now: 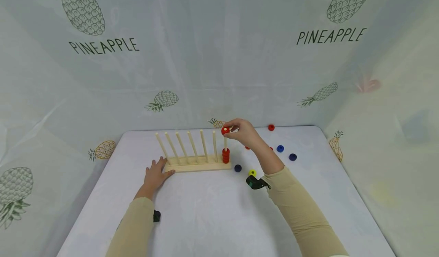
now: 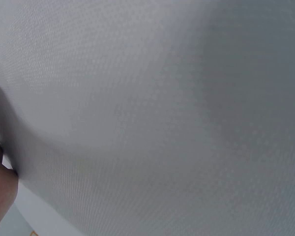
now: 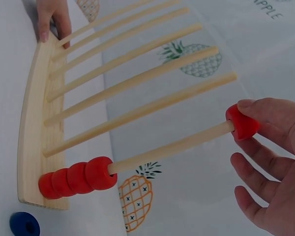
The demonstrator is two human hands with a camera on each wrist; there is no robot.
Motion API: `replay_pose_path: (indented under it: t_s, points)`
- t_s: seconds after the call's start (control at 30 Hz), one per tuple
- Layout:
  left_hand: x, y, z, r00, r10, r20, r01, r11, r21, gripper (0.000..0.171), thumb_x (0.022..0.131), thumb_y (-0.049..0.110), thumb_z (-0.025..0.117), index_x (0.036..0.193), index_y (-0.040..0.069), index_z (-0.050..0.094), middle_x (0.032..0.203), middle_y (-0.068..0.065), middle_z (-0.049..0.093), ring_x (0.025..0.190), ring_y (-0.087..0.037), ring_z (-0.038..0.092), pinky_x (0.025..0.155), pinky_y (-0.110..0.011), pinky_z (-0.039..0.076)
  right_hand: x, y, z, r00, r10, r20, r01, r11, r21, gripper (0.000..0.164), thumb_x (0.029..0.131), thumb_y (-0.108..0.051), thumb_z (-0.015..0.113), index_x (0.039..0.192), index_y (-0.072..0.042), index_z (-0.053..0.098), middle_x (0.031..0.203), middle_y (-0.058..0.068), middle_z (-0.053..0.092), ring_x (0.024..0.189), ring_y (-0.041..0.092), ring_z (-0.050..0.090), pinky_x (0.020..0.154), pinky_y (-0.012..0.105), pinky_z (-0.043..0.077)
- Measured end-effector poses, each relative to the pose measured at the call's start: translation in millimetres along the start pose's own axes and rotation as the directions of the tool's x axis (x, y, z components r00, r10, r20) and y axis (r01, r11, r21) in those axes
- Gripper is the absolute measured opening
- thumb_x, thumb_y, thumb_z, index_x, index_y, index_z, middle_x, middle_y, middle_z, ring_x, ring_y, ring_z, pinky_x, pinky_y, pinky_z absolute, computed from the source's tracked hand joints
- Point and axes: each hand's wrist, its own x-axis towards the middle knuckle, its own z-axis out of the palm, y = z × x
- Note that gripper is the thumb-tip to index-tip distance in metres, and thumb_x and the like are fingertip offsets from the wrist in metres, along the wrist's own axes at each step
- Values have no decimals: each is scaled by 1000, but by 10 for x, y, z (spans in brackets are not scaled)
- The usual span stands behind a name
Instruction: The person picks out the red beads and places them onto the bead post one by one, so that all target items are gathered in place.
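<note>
A wooden peg rack (image 1: 199,167) with a row of upright pegs stands on the table. My right hand (image 1: 244,133) pinches a red bead (image 3: 242,123) between thumb and forefinger at the top of the rightmost peg, and the peg's tip sits in its hole. The other right fingers are loosely bent. Lower on that peg, several red beads (image 3: 78,178) are stacked against the base. My left hand (image 1: 155,177) holds the rack's left end, thumb at the front edge and forefinger behind, other fingers spread. Only part of that hand (image 2: 1,191) shows in the left wrist view.
Right of the rack lie a dark blue bead (image 1: 238,168) and a yellow bead (image 1: 252,173). Farther right are a blue bead (image 1: 280,148), another dark blue bead (image 1: 292,157) and a red bead (image 1: 271,127) at the back edge. My right arm partly hides other red beads. A pineapple-print sheet (image 1: 219,59) hangs behind.
</note>
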Motion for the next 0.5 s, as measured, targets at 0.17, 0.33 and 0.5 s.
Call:
replay_pose_path:
  t_s: [0.17, 0.33, 0.5]
  points:
    - [-1, 6, 2, 1000, 4, -3, -4, 1000, -4, 81, 92, 43, 64, 149, -4, 29, 155, -30, 17, 139, -56, 6, 108, -72, 1, 2, 6, 1, 1000, 3, 1, -3, 1000, 0, 34, 86, -16, 76, 119, -9, 69, 116, 6, 63, 105, 25, 56, 82, 39, 52]
    - [-2, 12, 9, 1000, 0, -7, 0, 1000, -2, 81, 92, 44, 64, 149, -3, 30, 155, -30, 18, 140, -55, 6, 108, -71, 1, 3, 5, 6, 1000, 12, 6, -12, 1000, -1, 35, 86, -16, 76, 120, -10, 69, 118, 6, 62, 106, 25, 56, 82, 39, 52]
    - [-4, 13, 2, 1000, 1, -4, -1, 1000, -5, 81, 93, 44, 64, 149, -3, 30, 155, -30, 17, 140, -55, 5, 108, -72, 1, -1, 0, 5, 1000, 15, 16, -15, 1000, -6, 38, 87, -16, 75, 123, -8, 67, 119, 6, 62, 107, 25, 56, 82, 39, 52]
